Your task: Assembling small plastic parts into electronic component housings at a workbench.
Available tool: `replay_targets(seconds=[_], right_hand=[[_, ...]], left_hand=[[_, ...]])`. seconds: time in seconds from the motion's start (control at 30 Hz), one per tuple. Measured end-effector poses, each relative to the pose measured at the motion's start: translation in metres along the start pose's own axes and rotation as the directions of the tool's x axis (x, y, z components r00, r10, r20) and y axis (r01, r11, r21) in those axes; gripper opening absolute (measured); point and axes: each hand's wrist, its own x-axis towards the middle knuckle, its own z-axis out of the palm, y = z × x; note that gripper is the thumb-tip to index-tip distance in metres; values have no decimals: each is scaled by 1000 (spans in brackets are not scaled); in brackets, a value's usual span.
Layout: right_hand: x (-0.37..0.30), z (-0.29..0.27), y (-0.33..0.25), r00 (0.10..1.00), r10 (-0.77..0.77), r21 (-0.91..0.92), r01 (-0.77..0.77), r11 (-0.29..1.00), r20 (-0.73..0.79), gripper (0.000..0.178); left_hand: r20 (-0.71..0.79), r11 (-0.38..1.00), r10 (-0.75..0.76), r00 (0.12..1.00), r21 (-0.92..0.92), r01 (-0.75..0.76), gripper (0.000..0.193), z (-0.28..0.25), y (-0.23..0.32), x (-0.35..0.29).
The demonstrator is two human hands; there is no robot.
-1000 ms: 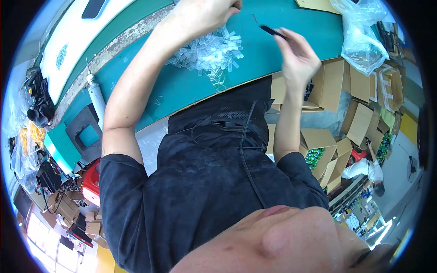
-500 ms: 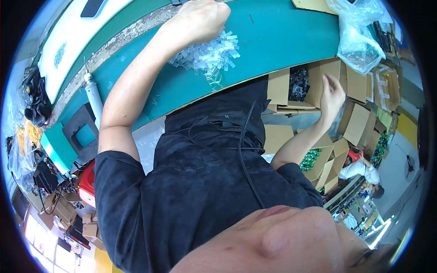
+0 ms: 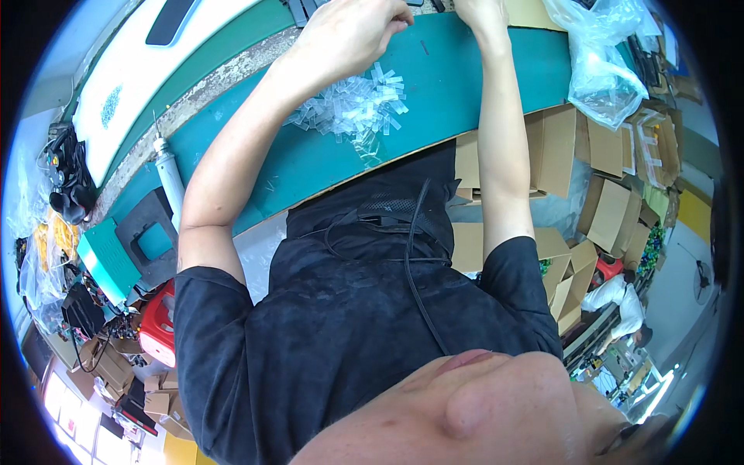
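My left hand hovers over the green work table, fingers curled in a pinch. Whatever it may hold is hidden. Just below it lies a loose pile of small clear plastic strips. My right hand reaches to the far side of the table, and the picture's top edge cuts off its fingers. Close to that hand is a small dark piece, only partly in view. Left of it, by my left hand, dark grey parts sit at the far edge.
A clear plastic bag hangs over the table's right end. Open cardboard boxes stand below it. At left are an electric screwdriver, a phone on a white surface and a red container. Another person is far right.
My right hand has swung from above the open box at right up to the table's far side. My left hand stays near the pile, its fingertips now more visible.
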Motion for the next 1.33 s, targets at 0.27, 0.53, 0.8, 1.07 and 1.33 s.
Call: replay_targets(seconds=[0.27,0.53,0.8,1.07,1.33], right_hand=[[-30,-18,11,988,134,746,-151,649,83,18],[-122,-50,-18,988,-112,994,-106,18,107,14],[-134,-56,-37,994,-98,997,-53,-47,49,17],[-139,-50,-27,993,-59,991,-107,-81,102,20],[-138,-62,-40,979,-54,919,-202,-340,195,23]], left_hand=[[-37,981,-67,997,-187,59,22,-11,11,9],[-26,794,-279,960,-569,215,18,-17,30,6],[-44,755,-237,971,-637,155,17,-9,40,5],[-70,801,-252,965,-575,167,16,-10,36,6],[-99,832,-212,972,-540,126,15,-5,34,5]])
